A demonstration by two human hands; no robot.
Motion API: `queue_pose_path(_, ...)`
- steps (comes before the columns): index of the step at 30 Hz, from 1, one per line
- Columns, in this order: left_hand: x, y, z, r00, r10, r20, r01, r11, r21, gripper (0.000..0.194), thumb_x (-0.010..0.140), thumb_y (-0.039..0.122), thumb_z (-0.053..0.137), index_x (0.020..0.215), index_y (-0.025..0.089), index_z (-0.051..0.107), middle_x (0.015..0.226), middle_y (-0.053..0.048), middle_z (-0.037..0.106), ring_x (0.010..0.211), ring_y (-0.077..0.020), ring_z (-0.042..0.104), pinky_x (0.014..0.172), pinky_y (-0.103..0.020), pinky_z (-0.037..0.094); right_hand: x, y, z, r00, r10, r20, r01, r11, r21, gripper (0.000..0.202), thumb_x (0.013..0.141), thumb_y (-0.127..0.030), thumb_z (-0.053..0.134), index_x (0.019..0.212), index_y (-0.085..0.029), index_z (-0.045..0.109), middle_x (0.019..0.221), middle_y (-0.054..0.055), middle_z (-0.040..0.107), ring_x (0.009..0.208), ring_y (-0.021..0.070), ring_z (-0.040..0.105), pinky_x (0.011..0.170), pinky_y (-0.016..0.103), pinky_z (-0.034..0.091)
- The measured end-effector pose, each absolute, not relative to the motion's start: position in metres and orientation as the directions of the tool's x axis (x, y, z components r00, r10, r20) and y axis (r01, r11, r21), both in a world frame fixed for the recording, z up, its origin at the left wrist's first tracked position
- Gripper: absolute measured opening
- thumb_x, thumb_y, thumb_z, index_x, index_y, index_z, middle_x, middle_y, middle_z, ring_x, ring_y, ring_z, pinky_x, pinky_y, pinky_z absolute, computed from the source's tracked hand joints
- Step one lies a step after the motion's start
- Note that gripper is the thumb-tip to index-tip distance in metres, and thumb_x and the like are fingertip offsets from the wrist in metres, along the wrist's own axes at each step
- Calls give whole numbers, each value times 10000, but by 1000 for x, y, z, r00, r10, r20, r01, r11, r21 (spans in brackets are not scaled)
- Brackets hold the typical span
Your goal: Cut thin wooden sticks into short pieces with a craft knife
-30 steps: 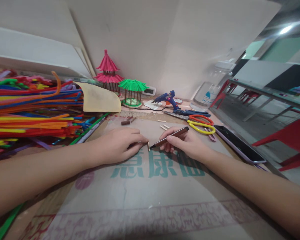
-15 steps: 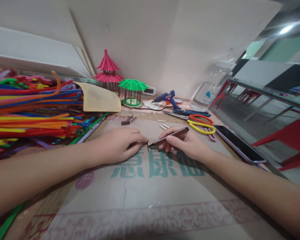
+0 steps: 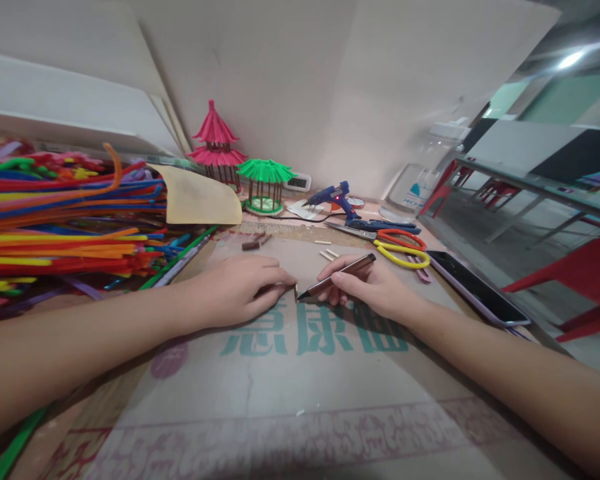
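Note:
Between the fingertips of my left hand (image 3: 253, 288) a short thin stick (image 3: 296, 291) is pinched, partly darkened along its length. My right hand (image 3: 357, 283) holds a brown marker (image 3: 337, 277) like a pen, its dark tip touching the lower end of the stick. Both hands rest on a sheet of printed plastic (image 3: 260, 393) with green characters. A few pale short sticks (image 3: 329, 255) lie just beyond my right hand. The brown marker cap (image 3: 251, 246) lies beyond my left hand.
Bundles of coloured pipe cleaners (image 3: 65, 213) fill the left side. Behind stand a pink pagoda (image 3: 216, 143), a green-roofed pavilion (image 3: 265, 183) and a blue glue gun (image 3: 333, 197). Scissors (image 3: 403, 250), a phone (image 3: 475, 287) and a clear bottle (image 3: 423, 177) are at right.
The marker tip has slid down along the stick toward its near end, and more of the stick looks dark. My left hand stays in place.

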State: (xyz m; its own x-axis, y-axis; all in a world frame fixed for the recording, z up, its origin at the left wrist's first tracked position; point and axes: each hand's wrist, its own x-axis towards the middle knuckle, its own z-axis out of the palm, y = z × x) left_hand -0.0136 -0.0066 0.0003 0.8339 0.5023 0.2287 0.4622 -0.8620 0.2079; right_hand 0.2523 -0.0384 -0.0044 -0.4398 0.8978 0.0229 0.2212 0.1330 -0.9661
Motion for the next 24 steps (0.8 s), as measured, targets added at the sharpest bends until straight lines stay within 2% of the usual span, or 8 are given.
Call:
queue_pose_path(15, -14, -6, 0, 832, 508, 222, 464, -857, 223, 275, 1002, 216, 482, 1154, 215, 710, 1018, -50, 726, 867, -179, 667, 772, -277, 463, 254, -38, -7, -451, 891, 45, 210, 155, -965, 296, 934, -471, 656, 978, -179, 681, 810, 59, 769, 633, 140, 668, 552, 249, 518)
queue_pose_path(24, -14, -7, -1, 820, 528, 221, 483, -845, 227, 249, 993, 229, 483, 1089, 196, 710, 1027, -55, 740, 868, -184, 673, 769, -283, 466, 253, -38, -9, -453, 890, 52, 190, 153, -970, 297, 921, -473, 668, 971, -181, 684, 809, 58, 772, 624, 138, 666, 531, 235, 510)
